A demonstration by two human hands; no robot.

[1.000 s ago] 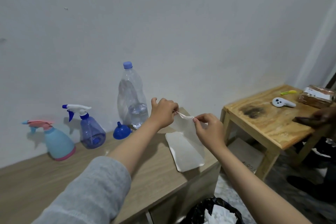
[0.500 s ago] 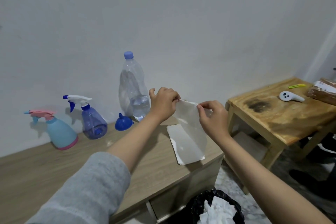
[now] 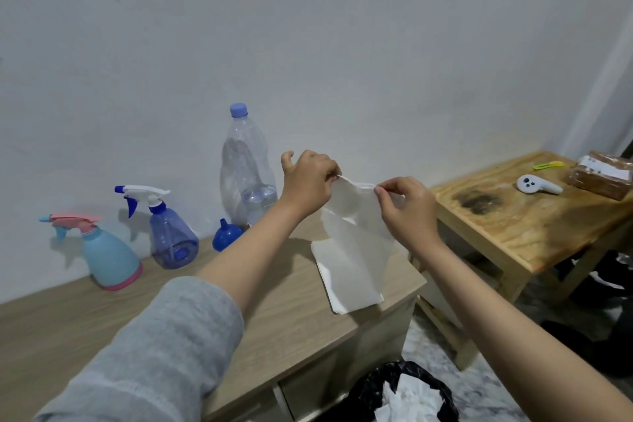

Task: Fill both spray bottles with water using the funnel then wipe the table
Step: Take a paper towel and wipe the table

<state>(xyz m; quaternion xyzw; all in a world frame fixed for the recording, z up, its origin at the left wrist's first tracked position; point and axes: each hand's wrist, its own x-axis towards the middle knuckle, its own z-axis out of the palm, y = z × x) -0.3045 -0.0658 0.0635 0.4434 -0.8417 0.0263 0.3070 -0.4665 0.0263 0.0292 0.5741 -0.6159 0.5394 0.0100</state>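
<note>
While both forearms reach forward over the tabletop (image 3: 281, 312), the left hand (image 3: 308, 181) and right hand (image 3: 407, 209) are raised, each grip pinched on the top edge of a white tissue (image 3: 356, 236) hanging to the tabletop's right end. Farther left stand the funnel (image 3: 226, 236), water bottle (image 3: 247, 168), blue spray bottle (image 3: 171, 233) and pink-topped spray bottle (image 3: 106, 253).

Blues, pink and white on a pale wood-grain table

Toward the table's (image 3: 102, 325) back edge stand a light blue spray bottle (image 3: 108, 257) with pink base and pink trigger head, a translucent blue spray bottle (image 3: 173, 236) with white head and dark blue trigger, a deep blue funnel (image 3: 226, 237) and a clear water bottle (image 3: 247, 178) with a blue cap. The tissue (image 3: 356, 250) is white; the sleeve (image 3: 154, 360) grey.
</note>
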